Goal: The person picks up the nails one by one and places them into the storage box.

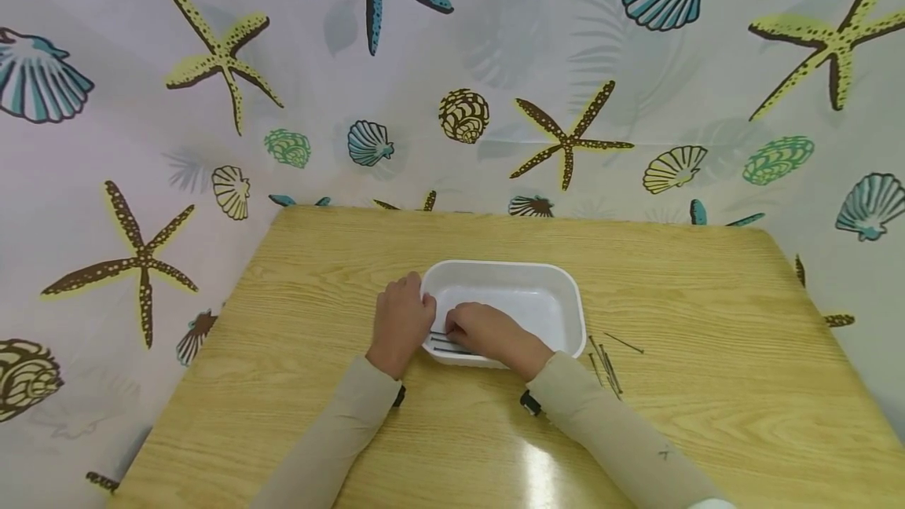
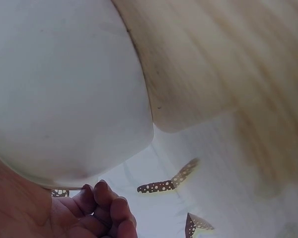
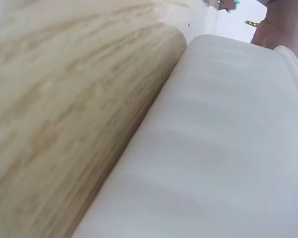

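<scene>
A white plastic tray [image 1: 547, 309] sits on the wooden table. My left hand [image 1: 401, 322] grips its left rim; in the left wrist view the fingertips [image 2: 103, 191] curl up at the rim, beside the tray's smooth side [image 2: 69, 99]. Inside, several long dark nails [image 1: 449, 350] lie at the front left. Reaching over the front rim, my right hand [image 1: 491, 332] has its fingers bent down at these nails and pinches one, its fingertips mostly hidden. The right wrist view is filled by the tray's outer wall [image 3: 203, 148].
Several loose nails [image 1: 606, 368] lie on the table just right of the tray, close to my right sleeve [image 1: 608, 422]. The wooden table [image 1: 707, 320] stretches to both sides. A shell-and-starfish patterned cloth [image 1: 424, 116] hangs behind and along the sides.
</scene>
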{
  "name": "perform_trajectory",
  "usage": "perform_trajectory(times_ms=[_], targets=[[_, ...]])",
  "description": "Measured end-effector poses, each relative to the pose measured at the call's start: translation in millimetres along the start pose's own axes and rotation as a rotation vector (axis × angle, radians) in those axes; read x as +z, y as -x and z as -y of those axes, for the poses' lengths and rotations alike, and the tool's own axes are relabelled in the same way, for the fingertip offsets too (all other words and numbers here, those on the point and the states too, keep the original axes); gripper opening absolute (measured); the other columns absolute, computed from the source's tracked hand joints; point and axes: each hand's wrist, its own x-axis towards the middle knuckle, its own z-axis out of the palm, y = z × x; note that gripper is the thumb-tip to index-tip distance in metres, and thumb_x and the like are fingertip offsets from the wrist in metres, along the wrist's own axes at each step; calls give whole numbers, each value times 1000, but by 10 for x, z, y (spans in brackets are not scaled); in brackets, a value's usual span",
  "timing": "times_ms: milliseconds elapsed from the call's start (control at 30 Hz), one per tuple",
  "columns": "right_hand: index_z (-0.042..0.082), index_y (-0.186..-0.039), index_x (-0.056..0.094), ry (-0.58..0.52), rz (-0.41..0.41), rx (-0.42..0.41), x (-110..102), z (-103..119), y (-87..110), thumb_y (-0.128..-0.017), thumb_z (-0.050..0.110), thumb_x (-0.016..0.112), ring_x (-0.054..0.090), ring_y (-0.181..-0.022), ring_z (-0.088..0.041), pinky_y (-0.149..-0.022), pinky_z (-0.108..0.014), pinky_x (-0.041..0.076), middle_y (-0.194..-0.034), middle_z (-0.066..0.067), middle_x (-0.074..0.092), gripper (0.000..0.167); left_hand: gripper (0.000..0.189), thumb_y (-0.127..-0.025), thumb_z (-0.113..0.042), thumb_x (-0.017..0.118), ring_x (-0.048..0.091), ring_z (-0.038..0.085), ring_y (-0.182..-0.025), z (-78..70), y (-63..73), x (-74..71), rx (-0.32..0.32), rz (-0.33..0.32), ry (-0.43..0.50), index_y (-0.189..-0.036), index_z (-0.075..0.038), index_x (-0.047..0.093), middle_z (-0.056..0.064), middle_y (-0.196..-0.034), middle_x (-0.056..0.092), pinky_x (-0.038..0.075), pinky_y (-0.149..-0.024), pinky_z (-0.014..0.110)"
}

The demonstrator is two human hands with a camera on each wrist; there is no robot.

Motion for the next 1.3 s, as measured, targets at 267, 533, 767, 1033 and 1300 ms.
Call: perform_trajectory(times_ms=[267,533,767,1033,1300], targets=[[11,-91,69,5,17,33,17,-15,1,-88,12,60,58,-80,-8,-75,-26,46,-88,3,63,9,16,-85,-18,55,56,31,-71,-16,4,2,-2,10,3,-84,-3,56,12,-74,57,43,-63,44],[13,-92,68,-5,19,46,39,-42,-8,-87,14,60,57,-79,-8,-75,-26,46,-88,4,62,9,15,-85,-18,55,56,30,-71,-19,-5,-1,-3,9,4,-84,-3,56,12,-74,58,43,-64,44],[13,-92,69,-18,23,46,43,-43,-9,-87,13,60,57,-80,-8,-76,-26,46,-88,4,63,10,16,-86,-18,54,56,30,-73,-13,-6,1,-18,28,-1,-86,-2,56,11,-75,58,42,-66,44],[12,-93,69,-27,17,59,8,-35,8,-87,12,61,58,-82,-9,-77,-28,46,-91,3,65,10,17,-86,-19,53,56,30,-74,-15,-16,7,-26,34,11,-86,-3,56,11,-76,58,42,-66,44],[12,-96,68,-7,-9,102,-38,-17,44,-87,13,61,59,-85,-10,-79,-29,46,-93,2,65,12,15,-86,-19,54,55,29,-73,-13,-11,7,-28,39,6,-85,-3,56,10,-75,57,42,-66,44]])
